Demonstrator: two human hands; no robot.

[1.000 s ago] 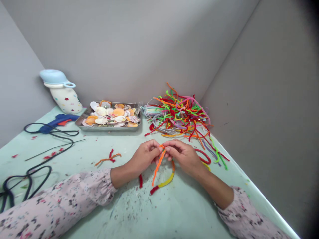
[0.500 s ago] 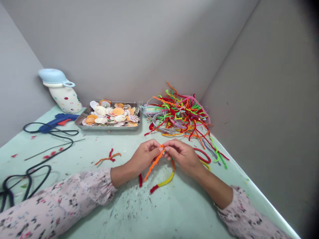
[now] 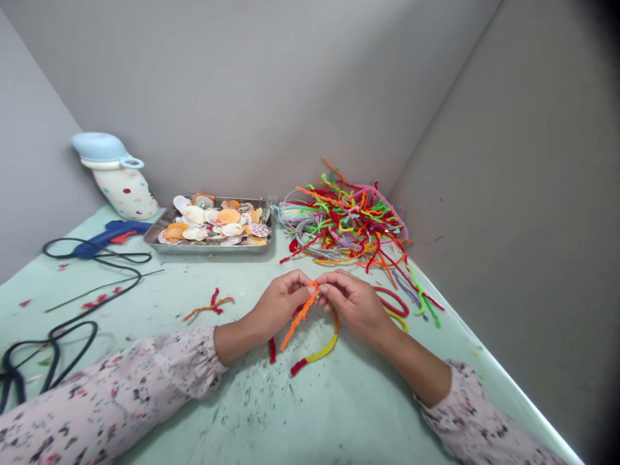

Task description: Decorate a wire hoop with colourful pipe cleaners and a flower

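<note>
Change: orange pipe cleaner (image 3: 299,318) tail has swung leftward since a second ago.
Left hand (image 3: 278,303): fingertips pinch its top, steadying it.
Right hand (image 3: 356,302): fingers pinched beside, apparently twisting.
Pile (image 3: 351,223): spare pipe cleaners behind, within reach.

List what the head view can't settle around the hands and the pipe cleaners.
- Head view: fingertips of left hand and right hand cover how the orange pipe cleaner is joined.
- Black cable: cut off by the left edge.
- Tray floor: covered by shells.
- Pipe cleaner pile: too tangled to count.
</note>
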